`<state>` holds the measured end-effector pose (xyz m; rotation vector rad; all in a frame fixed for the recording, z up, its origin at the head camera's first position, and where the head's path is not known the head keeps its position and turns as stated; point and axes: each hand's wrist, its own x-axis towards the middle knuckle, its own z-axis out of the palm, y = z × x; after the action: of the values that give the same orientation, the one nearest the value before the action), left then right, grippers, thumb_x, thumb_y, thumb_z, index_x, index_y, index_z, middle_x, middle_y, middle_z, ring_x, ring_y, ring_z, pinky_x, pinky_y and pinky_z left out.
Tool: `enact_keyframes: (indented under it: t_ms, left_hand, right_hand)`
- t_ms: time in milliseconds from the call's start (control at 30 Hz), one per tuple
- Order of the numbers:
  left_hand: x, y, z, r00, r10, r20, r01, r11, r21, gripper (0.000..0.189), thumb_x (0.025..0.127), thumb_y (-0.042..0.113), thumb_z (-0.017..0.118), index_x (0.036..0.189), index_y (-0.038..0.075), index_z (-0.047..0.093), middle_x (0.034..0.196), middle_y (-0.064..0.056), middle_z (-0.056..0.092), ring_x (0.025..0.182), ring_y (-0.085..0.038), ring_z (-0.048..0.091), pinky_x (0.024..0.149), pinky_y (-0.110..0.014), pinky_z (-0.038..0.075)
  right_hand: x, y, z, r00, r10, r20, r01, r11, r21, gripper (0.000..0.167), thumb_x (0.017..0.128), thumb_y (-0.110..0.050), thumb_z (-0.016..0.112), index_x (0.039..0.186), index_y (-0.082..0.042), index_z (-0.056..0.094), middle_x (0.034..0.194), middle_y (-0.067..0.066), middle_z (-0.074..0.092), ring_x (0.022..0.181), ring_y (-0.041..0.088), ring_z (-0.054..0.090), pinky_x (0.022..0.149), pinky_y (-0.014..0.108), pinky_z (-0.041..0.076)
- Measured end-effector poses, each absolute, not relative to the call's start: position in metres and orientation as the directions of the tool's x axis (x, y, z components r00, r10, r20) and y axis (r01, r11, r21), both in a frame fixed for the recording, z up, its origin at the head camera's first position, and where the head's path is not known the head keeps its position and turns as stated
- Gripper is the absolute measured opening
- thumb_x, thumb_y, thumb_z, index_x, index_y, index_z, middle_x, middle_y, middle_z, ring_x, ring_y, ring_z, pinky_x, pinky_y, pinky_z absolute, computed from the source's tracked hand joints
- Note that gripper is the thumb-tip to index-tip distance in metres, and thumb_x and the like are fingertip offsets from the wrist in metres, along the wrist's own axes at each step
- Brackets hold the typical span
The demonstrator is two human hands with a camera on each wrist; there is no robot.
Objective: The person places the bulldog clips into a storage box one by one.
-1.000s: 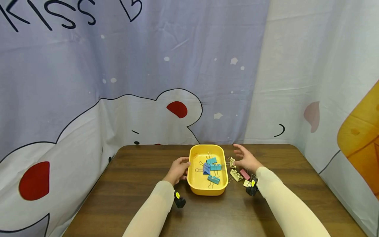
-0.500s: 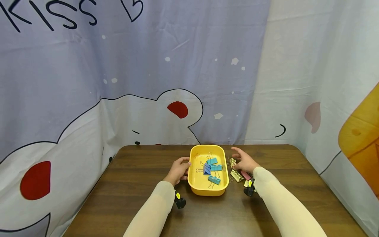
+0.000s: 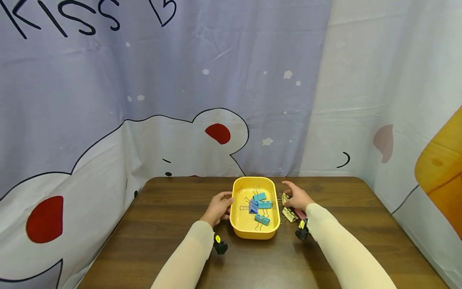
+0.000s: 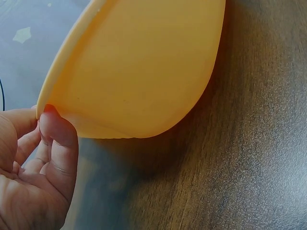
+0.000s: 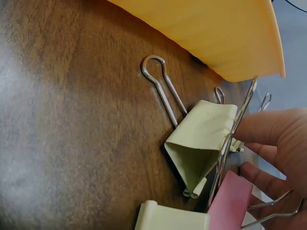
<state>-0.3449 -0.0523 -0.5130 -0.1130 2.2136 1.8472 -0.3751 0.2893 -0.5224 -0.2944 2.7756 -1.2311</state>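
Note:
My left hand [image 3: 217, 207] pinches the left rim of a yellow plastic bin [image 3: 241, 229]; the left wrist view shows the thumb [image 4: 60, 127] against the rim's inside. In the bin lie three teal binder clips [image 3: 264, 204] and a blue binder clip [image 3: 253, 206]. My right hand [image 3: 300, 198] is over a small pile at the bin's right side, its thumb and forefinger spread around a far pale yellow binder clip [image 5: 237, 145]. Nearer the wrist camera lie another pale yellow binder clip [image 5: 204, 127], a pink binder clip [image 5: 231, 201] and a third pale yellow one [image 5: 172, 218].
The brown wooden table [image 3: 173, 241] runs under everything, its back edge against a printed curtain [image 3: 195, 152]. The bin's right wall [image 5: 225, 38] stands close beside the pile of clips. A black wrist camera [image 3: 302, 231] sits at the right cuff, low over the table.
My right hand has shifted slightly left and lower over the pale yellow clips. The left hand keeps its hold on the bin's rim, and the clips in the bin lie as before.

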Motion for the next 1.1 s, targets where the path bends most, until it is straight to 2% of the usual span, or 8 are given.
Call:
enact_keyframes:
  t_ms: [233,467,633,900,1100]
  left_hand:
    - [-0.345,-0.052,-0.513,-0.965,0.107,-0.240,-0.216,0.194,0.957,0.039,0.103,0.024,0.060,0.141,0.015,0.056,0.106,-0.015,0.063,0.072,-0.019,0.061,0.059,-0.031,0.061]
    - [-0.345,-0.052,-0.512,-0.964,0.109,-0.242,-0.218,0.196,0.956,0.039,0.103,0.024,0.061,0.141,0.015,0.056,0.106,-0.015,0.064,0.074,-0.021,0.062,0.061,-0.032,0.061]
    - [-0.344,-0.052,-0.512,-0.964,0.102,-0.246,-0.222,0.202,0.954,0.038,0.104,0.024,0.060,0.140,0.015,0.056,0.104,-0.014,0.063,0.074,-0.020,0.061,0.059,-0.030,0.061]
    - [-0.344,-0.052,-0.513,-0.964,0.099,-0.247,-0.223,0.203,0.953,0.038,0.104,0.024,0.059,0.140,0.016,0.056,0.109,-0.016,0.064,0.079,-0.024,0.064,0.059,-0.030,0.061]
    - [-0.344,-0.051,-0.512,-0.966,0.097,-0.242,-0.218,0.209,0.953,0.038,0.104,0.025,0.060,0.141,0.016,0.056,0.110,-0.016,0.064,0.078,-0.022,0.063,0.058,-0.029,0.061]
  right_hand:
    - [-0.372,0.297,-0.521,-0.985,-0.166,0.041,-0.141,0.649,-0.748,0.089,0.078,-0.005,0.083,0.153,-0.008,0.035,0.128,0.027,0.062,0.119,0.046,0.058,0.093,0.054,0.054]
    - [-0.364,0.303,-0.512,-0.993,-0.111,0.042,-0.092,0.500,-0.861,0.086,0.083,-0.001,0.077,0.155,-0.004,0.030,0.130,0.034,0.056,0.107,0.041,0.063,0.082,0.039,0.055]
    - [-0.364,0.305,-0.506,-0.995,-0.087,0.049,-0.083,0.441,-0.894,0.085,0.085,-0.004,0.077,0.155,-0.004,0.029,0.131,0.035,0.056,0.106,0.036,0.063,0.082,0.034,0.054]
    - [-0.360,0.302,-0.486,-0.997,-0.074,0.021,-0.043,0.305,-0.952,0.087,0.092,-0.007,0.072,0.160,-0.007,0.018,0.142,0.034,0.047,0.105,0.030,0.066,0.092,0.055,0.055]
    - [-0.361,0.301,-0.470,-0.996,-0.081,0.036,-0.054,0.238,-0.970,0.086,0.094,-0.007,0.071,0.161,-0.008,0.016,0.143,0.035,0.045,0.105,0.029,0.067,0.095,0.055,0.055]
